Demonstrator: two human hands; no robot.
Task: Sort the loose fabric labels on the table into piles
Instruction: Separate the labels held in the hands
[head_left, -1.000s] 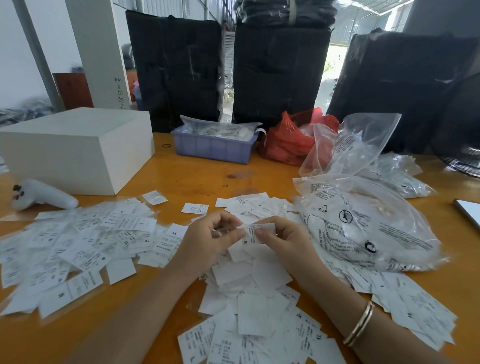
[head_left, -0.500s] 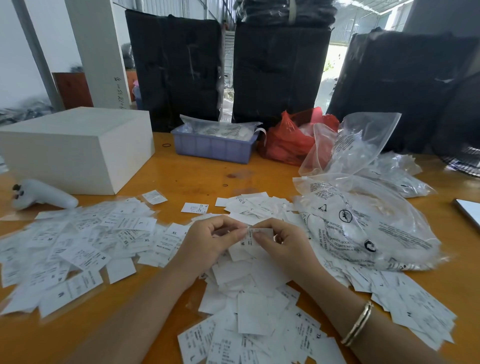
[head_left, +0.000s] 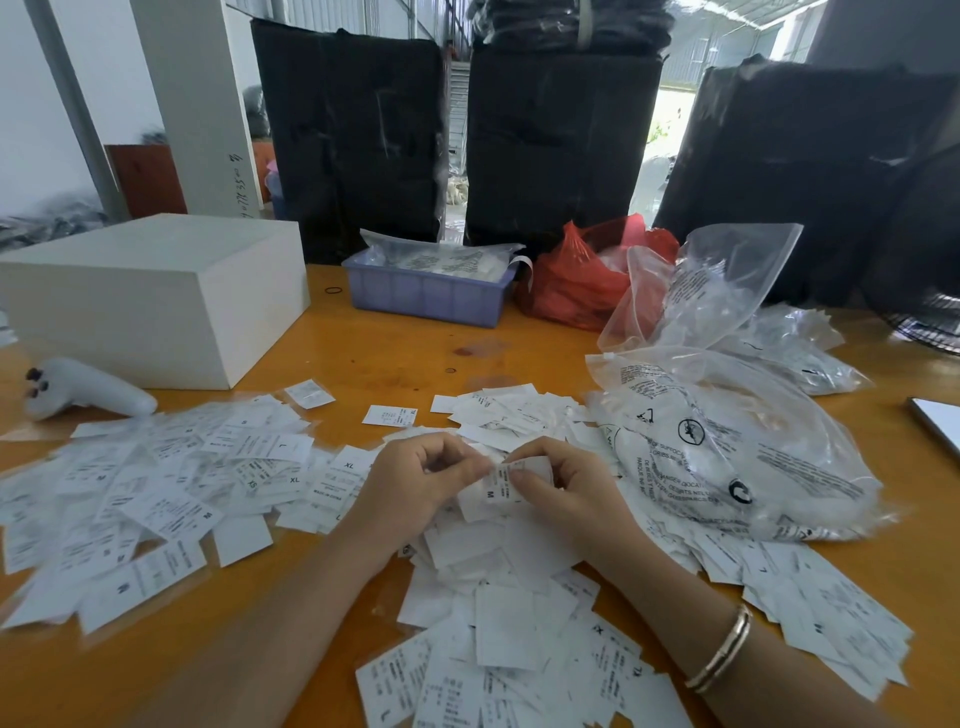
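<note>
**While both hands are pinching one label, its size is being read**

As the left hand (head_left: 415, 486) and right hand (head_left: 566, 491) are working over the worktop (head_left: 395, 353), their fingers (head_left: 524, 483) are pinching an M label (head_left: 498, 480) between them — above the loose labels (head_left: 498, 613). Next, probably, it is going to a matching pile — needing a clean release.

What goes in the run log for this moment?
step: sorting | left hand: pinching small white fabric label marked M | right hand: pinching same label
</note>
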